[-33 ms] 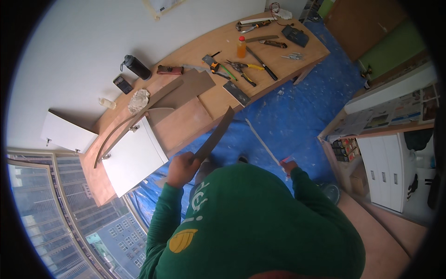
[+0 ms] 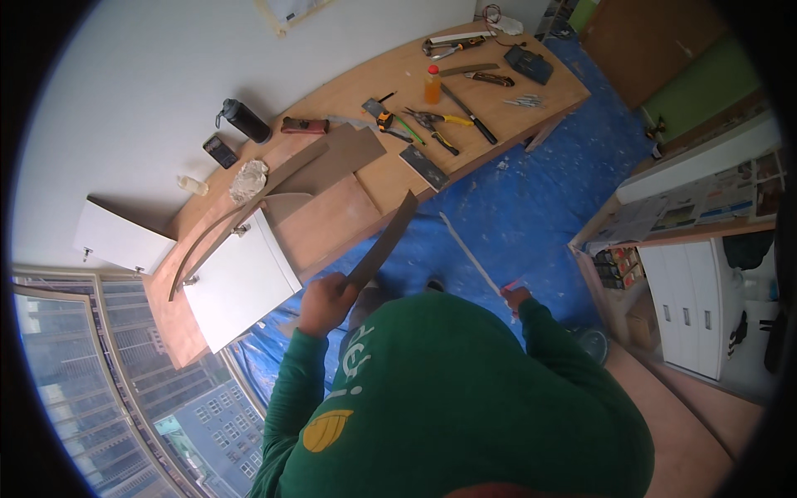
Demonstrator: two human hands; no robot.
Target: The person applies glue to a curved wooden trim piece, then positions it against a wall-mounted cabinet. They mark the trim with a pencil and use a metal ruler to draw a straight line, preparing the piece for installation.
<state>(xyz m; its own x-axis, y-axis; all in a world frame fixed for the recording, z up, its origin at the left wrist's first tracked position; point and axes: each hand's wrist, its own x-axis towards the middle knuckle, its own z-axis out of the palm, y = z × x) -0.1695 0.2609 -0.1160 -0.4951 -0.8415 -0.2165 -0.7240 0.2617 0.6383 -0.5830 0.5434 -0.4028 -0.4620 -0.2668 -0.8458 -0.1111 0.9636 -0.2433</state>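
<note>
My left hand (image 2: 326,300) grips a long brown-grey strip (image 2: 383,242) that rises past the near edge of the wooden worktable (image 2: 370,181). My right hand (image 2: 518,300) is closed on the lower end of a thin pale strip (image 2: 469,253), with something small and pink at the fingers, too small to make out. Left of my left hand, a white panel with hinges (image 2: 237,299) lies on the worktable. Brown sheets (image 2: 336,170) and curved offcuts lie beyond it, beside hand tools (image 2: 444,120), an orange bottle (image 2: 432,90) and a black flask (image 2: 245,120).
Blue sheeting (image 2: 564,183) covers the floor, where my foot shows between the hands. A white drawer unit (image 2: 689,307) and paper-covered shelf (image 2: 697,199) stand at right, a round container (image 2: 591,344) near my right elbow. A window (image 2: 58,365) is at lower left.
</note>
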